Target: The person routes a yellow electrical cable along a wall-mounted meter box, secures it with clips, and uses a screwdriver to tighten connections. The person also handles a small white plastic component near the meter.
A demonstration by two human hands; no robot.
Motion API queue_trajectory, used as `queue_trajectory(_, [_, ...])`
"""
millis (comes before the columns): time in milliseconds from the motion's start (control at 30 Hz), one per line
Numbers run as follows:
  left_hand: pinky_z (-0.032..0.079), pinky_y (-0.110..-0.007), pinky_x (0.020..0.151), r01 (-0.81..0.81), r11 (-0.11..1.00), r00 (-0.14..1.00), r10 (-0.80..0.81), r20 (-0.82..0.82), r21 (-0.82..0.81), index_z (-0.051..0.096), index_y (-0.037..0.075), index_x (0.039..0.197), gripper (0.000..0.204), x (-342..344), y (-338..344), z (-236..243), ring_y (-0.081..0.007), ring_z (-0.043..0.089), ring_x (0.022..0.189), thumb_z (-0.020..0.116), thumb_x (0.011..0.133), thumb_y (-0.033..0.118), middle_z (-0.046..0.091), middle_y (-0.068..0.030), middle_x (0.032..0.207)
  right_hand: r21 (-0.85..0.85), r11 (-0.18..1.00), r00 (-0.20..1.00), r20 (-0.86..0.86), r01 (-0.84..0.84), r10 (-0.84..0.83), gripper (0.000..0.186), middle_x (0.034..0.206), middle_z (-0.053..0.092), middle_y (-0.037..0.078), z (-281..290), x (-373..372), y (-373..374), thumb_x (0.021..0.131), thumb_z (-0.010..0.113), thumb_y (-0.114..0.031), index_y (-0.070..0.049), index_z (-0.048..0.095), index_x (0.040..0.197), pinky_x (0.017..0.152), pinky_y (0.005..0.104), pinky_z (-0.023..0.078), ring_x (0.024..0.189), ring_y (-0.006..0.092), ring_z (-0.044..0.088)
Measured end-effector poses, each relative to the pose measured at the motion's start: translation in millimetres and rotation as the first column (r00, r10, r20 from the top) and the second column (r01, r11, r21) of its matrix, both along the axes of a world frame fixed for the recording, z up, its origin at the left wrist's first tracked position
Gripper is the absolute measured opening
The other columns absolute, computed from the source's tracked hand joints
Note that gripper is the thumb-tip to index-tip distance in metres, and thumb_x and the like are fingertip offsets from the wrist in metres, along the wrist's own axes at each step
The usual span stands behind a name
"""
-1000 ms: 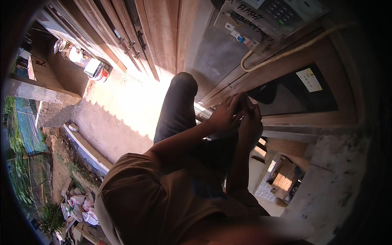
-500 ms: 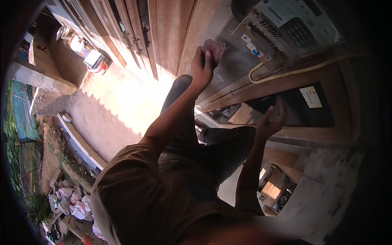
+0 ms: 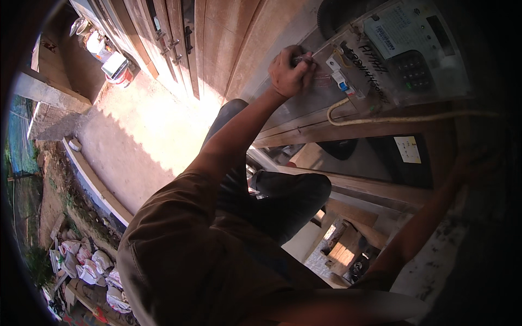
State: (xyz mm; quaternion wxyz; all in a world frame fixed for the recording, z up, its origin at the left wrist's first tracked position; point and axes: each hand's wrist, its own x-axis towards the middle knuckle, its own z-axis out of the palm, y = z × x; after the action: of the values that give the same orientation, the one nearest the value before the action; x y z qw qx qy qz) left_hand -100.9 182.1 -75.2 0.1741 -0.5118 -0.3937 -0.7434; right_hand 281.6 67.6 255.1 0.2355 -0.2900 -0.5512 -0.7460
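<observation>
**Left hand [image 3: 289, 73] grips small piece [image 3: 302, 58] beside electricity meter [image 3: 410, 60]**

A person in a brown shirt [image 3: 179, 239] and dark trousers [image 3: 293, 204] reaches outward with both arms in a patch of shade. The left hand is clamped, thumb against curled fingers, on the small piece, which is mostly hidden in the grip and too obscured to identify. Hand and piece are in front of a grey panel [image 3: 266, 114], just left of the meter's clear casing; whether they touch the panel cannot be told. The right hand [image 3: 478, 160] stretches to the dark right rim of the view, well apart from the left; whether its fingers are open or closed cannot be told.

Beside the meter's keypad sits a circuit breaker [image 3: 342, 85] with a blue switch. A pale yellow cable [image 3: 397, 118] curves out below it, above a wood-framed dark glass pane [image 3: 380, 163] bearing a pale label [image 3: 408, 149].

Farther off, sunlight bleaches part of a concrete floor [image 3: 125, 155]. A red-and-white bucket [image 3: 119, 77] stands beyond it, plastic bags [image 3: 89, 271] lie heaped at lower left, and blue-green netting [image 3: 20, 122] hangs at the far left.
</observation>
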Motion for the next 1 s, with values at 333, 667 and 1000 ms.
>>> queue_trajectory(333, [0.048, -0.032, 0.050, 0.004, 0.997, 0.973, 0.013, -0.231, 0.073, 0.070, 0.016, 0.086, 0.018, -15, 8, -22, -0.0198, 0.062, 0.064, 0.084, 0.075, 0.014, 0.065, -0.0096, 0.098, -0.008, 1.000, 0.999, -0.031, 0.013, -0.014, 0.052, 0.132, 0.059, 0.021, 2, 8, 7, 0.103, 0.056, -0.043, -0.001, 0.060, 0.134, 0.098, 0.0574, 0.045, 0.118, 0.0445, 0.057])
queue_trajectory(667, [0.048, -0.030, 0.048, 0.043, 0.999, 0.985, -0.038, -0.167, 0.025, 0.071, 0.013, 0.103, 0.025, -32, 4, -27, -0.0174, 0.063, 0.062, 0.080, 0.080, 0.009, 0.061, -0.0093, 0.097, 0.070, 0.996, 0.999, -0.009, 0.053, -0.053, 0.056, 0.128, 0.058, 0.022, 3, -5, 2, 0.103, 0.051, -0.052, -0.006, 0.061, 0.133, 0.090, 0.0598, 0.043, 0.112, 0.0430, 0.056])
queue_trajectory(1000, [0.049, -0.033, 0.050, 0.127, 0.989, 0.929, -0.092, -0.359, 0.075, 0.070, 0.016, 0.097, 0.019, -19, 0, -30, -0.0216, 0.063, 0.064, 0.080, 0.081, 0.014, 0.063, -0.0089, 0.102, 0.047, 0.999, 0.999, -0.040, -0.014, 0.016, 0.054, 0.128, 0.056, 0.021, -5, -1, 5, 0.102, 0.049, -0.052, -0.007, 0.061, 0.130, 0.091, 0.0602, 0.040, 0.113, 0.0450, 0.055])
